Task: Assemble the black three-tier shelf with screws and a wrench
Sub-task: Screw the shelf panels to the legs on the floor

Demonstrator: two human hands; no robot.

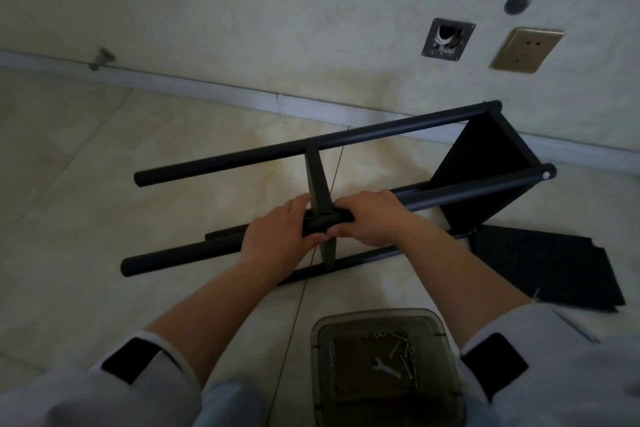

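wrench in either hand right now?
No. The wrench lies in the tray among screws, while both hands grip a shelf pole.

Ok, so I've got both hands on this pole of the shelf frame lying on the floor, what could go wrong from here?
1. Both your left hand and right hand grip the near pole, while the wrench and screws lie in the container by your knees; letting go to fetch them could shift the alignment.
2. The middle shelf panel stands on edge between the poles and may tilt or slip out.
3. The loose black panel on the floor could be knelt on.
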